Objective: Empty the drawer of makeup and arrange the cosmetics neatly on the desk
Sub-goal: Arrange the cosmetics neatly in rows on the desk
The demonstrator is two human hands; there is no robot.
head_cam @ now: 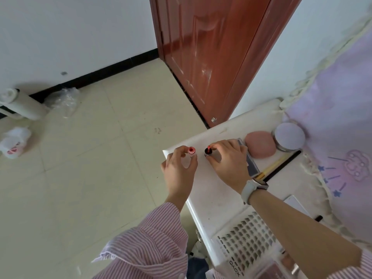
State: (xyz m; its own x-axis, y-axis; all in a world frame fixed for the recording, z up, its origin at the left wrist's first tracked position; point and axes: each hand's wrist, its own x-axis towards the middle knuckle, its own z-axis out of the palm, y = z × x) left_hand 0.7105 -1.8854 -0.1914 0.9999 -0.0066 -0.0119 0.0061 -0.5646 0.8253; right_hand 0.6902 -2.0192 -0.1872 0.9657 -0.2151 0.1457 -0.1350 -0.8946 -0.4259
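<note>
Near the white desk's [211,198] far corner, the left hand [179,168] pinches a small clear tube with a pink-red top [191,151]. The right hand [227,160] grips a dark-rimmed tube [208,151], perhaps a lip gloss, just beside a round pink puff [260,145].

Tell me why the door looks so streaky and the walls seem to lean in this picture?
Head view: daylight glares in pale streaks off the glossy brown door; the wide-angle lens tilts the walls and bends the desk edge; soft shadows sit under the left hand and right hand; the near corner is blurred.
</note>
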